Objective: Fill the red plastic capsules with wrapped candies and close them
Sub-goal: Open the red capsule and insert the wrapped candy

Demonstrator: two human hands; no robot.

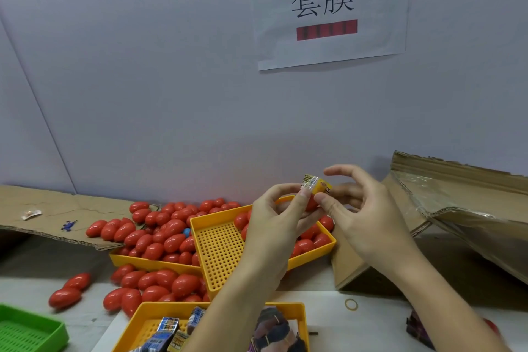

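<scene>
We see both hands raised above a yellow perforated tray. The left hand curls its fingers around a red capsule half, of which only a small patch shows between the two thumbs. The right hand pinches a yellow wrapped candy between thumb and a finger hidden behind it; its index finger arches free above the candy. The candy sits directly at the left thumb tip, touching it, and just above the visible red patch; we cannot tell whether it has entered the capsule.

Below and to the left of the left fingers lies a heap of closed red capsules, spilling over a second yellow tray and onto the table. Further red capsules rest in the perforated tray, below the right thumb. Nearest the wrists, a third yellow tray holds more wrapped candies. A rubber band lies under the right forearm. To the right of the right fingers stands an opened cardboard box; a green tray occupies the far lower left. A paper sign hangs on the wall above the fingers.
</scene>
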